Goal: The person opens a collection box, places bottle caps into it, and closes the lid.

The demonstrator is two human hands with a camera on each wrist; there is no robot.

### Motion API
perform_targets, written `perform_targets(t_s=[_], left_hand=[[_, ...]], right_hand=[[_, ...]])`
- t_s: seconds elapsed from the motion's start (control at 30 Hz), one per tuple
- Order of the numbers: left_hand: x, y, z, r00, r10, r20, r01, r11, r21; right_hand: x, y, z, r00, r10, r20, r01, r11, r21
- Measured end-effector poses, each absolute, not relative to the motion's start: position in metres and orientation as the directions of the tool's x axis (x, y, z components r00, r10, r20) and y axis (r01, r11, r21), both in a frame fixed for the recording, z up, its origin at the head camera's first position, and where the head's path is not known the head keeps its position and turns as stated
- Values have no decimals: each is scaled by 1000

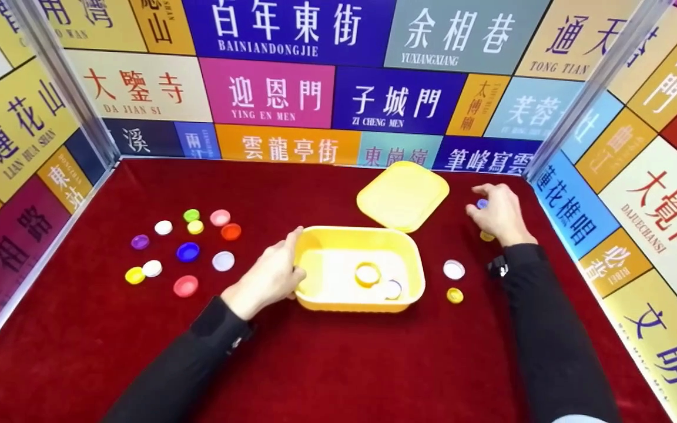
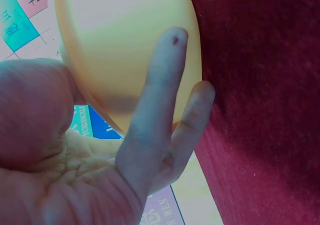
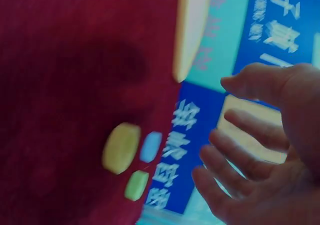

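Observation:
My left hand (image 1: 271,270) grips the left end of a yellow plastic box (image 1: 356,306), its thumb at the rim and its fingers along the outer wall (image 2: 125,60). Inside the box lie a yellow ring-shaped piece (image 1: 368,284) and a whitish cap (image 1: 394,289). Over at the right, my right hand (image 1: 498,214) hovers above some small caps with its fingers loosely bent and nothing held. Below it in the right wrist view are a yellow cap (image 3: 121,148), a blue cap (image 3: 151,147) and a green cap (image 3: 136,185), apart from the fingers.
Behind the box lies a flat yellow lid (image 1: 403,197). A white cap (image 1: 453,269) and a small yellow cap (image 1: 455,295) are right of the box. Several coloured caps (image 1: 187,252) are scattered on the red cloth (image 1: 338,364) at left. Printed panels (image 1: 274,94) wall the table.

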State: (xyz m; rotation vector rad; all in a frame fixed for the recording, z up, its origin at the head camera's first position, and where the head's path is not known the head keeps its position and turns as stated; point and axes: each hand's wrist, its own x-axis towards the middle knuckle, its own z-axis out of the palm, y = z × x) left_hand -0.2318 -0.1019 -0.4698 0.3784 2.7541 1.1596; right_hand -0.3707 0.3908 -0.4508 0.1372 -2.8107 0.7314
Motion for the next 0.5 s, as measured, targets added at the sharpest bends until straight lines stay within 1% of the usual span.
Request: perform_targets(t_s=[0.1, 0.27, 0.37, 0.5], left_hand=[[-232, -102, -469, -960, 277, -30, 173, 679, 714], [-231, -102, -470, -959, 279, -38, 171, 682, 711], [-231, -102, -471, -959, 280, -38, 171, 681, 713], [-231, -103, -469, -961, 275, -34, 170, 682, 712]], right_hand=[[-376, 406, -458, -976, 34, 215, -73, 879, -471], [-383, 426, -467, -988, 123, 92, 66, 882, -466], [-385, 434, -470, -992, 121, 22, 98, 886, -453], [-388, 440, -473, -996, 80, -27, 84, 895, -438]])
